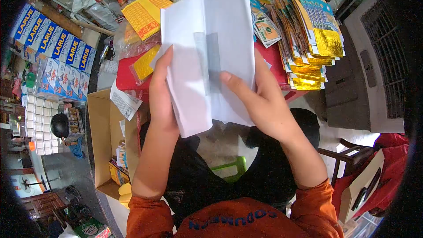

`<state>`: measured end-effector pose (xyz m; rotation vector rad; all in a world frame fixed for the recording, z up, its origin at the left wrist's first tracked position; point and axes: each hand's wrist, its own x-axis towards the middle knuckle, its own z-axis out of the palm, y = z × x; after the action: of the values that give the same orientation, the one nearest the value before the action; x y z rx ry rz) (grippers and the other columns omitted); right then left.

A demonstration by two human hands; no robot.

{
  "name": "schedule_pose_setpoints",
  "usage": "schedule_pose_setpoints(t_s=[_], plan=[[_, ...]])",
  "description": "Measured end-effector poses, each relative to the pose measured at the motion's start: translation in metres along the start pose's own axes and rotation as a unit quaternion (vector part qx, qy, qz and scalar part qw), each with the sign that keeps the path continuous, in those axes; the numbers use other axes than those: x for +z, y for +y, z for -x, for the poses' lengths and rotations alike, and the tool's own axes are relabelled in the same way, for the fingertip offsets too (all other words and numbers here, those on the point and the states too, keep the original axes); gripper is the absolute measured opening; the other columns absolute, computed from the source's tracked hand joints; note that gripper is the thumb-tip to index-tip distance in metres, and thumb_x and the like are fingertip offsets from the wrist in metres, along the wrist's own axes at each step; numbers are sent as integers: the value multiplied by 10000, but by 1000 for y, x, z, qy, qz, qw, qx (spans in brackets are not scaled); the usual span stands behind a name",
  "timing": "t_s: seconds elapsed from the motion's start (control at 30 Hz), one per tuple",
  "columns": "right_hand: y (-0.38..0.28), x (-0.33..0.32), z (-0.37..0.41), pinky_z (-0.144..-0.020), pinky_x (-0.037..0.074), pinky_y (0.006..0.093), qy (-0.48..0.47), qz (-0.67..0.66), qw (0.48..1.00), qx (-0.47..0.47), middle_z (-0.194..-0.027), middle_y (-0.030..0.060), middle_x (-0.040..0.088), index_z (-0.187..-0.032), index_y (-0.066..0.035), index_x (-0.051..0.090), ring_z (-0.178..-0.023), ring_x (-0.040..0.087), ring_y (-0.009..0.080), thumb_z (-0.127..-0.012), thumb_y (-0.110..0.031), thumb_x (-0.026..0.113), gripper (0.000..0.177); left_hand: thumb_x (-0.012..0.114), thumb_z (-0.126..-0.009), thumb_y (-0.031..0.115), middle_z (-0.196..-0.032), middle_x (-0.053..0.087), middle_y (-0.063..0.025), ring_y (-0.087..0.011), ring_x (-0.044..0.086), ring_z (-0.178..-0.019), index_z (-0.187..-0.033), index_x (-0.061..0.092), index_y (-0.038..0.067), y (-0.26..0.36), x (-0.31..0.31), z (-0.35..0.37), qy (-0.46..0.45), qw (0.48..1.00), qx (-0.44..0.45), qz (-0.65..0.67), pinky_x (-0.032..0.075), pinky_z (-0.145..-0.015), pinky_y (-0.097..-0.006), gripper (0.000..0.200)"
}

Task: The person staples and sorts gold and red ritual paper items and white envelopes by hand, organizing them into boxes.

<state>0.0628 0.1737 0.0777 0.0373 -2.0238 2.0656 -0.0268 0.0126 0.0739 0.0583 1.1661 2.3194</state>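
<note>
A white paper [187, 83], creased down the middle with a greyish strip at its centre, is held up over the front of the red table [128, 77]. My left hand [162, 90] grips its left edge, the fingers hidden behind it. On the right side my right hand [264, 97] holds the sheet, thumb on the front near the strip and fingers behind. Beyond the paper, a yellow printed pack [143, 13] lies at the back left. Stacked bundles of printed papers with gold foil [308, 39] stand to the right.
Below the table's left side is an open cardboard box [103, 141] with printed packs inside. Larue cartons [53, 37] are stacked at the far left. A green stool [233, 167] shows between the legs. A wooden chair [348, 152] stands at the right.
</note>
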Motion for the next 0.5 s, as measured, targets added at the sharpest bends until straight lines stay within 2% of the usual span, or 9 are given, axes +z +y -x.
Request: schedule_pose_setpoints(t_s=[0.07, 0.13, 0.2, 0.27, 0.33, 0.4, 0.43, 0.5], plan=[[-2, -3, -1, -1003, 449, 351, 56, 68, 996, -13, -1251, 188, 605, -1418, 57, 395, -1155, 578, 219, -980, -161, 616, 537, 538, -988, 405, -1129, 654, -95, -219, 653, -1026, -1309, 540, 39, 3, -6, 1, 12, 1000, 4, -9, 518, -914, -354, 487], [3, -10, -4, -1003, 451, 352, 58, 90, 994, -29, -1246, 200, 611, -1425, 59, 395, -1158, 582, 220, -975, -149, 616, 543, 578, -963, 343, -1106, 668, -93, -220, 667, -1000, -1292, 557, 34, 4, -10, 3, -30, 998, -46, 43, 537, -887, -353, 453], [3, -15, -7, -1002, 452, 352, 59, 111, 991, -47, -1242, 211, 618, -1431, 61, 395, -1161, 585, 220, -970, -138, 616, 549, 601, -955, 316, -1120, 667, -91, -218, 665, -1010, -1296, 555, 32, 4, -8, 6, -23, 997, -73, 0, 536, -895, -354, 446], [-2, -20, -8, -953, 467, 298, 45, 173, 982, -53, -1218, 135, 614, -1470, 54, 373, -1082, 579, 151, -964, -144, 647, 609, 623, -948, 289, -1135, 666, -89, -215, 664, -1021, -1299, 553, 30, 2, -6, 6, -16, 994, -101, -41, 535, -903, -354, 442], [-1, -23, -10, -970, 461, 304, 53, 188, 979, -66, -1235, 152, 606, -1498, 39, 349, -1099, 583, 168, -963, -151, 645, 641, 655, -934, 241, -1156, 668, -88, -222, 663, -1037, -1307, 549, 26, 0, -8, 5, -2, 995, -102, -5, 531, -917, -358, 443], [6, -27, -14, -979, 465, 325, 114, 281, 942, -141, -1286, 178, 580, -1512, 22, 341, -1139, 575, 189, -954, -141, 646, 657, 636, -958, 233, -1190, 658, -92, -227, 648, -1083, -1333, 529, 26, 1, -11, 5, -11, 995, -96, 0, 515, -953, -372, 442], [4, -26, -13, -999, 462, 431, 131, 325, 929, -120, -1267, 291, 583, -1486, 40, 352, -1157, 598, 417, -919, -188, 670, 689, 620, -972, 233, -1216, 648, -97, -234, 636, -1110, -1345, 517, 27, 1, -11, 4, 5, 997, -71, 29, 502, -977, -383, 439], [4, -22, -12, -977, 467, 440, 128, 365, 911, -145, -1246, 289, 578, -1486, 45, 347, -1134, 595, 425, -917, -199, 674, 700, 605, -986, 232, -1241, 638, -101, -240, 624, -1138, -1358, 506, 28, 2, -13, 3, 23, 997, -45, 59, 489, -1001, -395, 435]])
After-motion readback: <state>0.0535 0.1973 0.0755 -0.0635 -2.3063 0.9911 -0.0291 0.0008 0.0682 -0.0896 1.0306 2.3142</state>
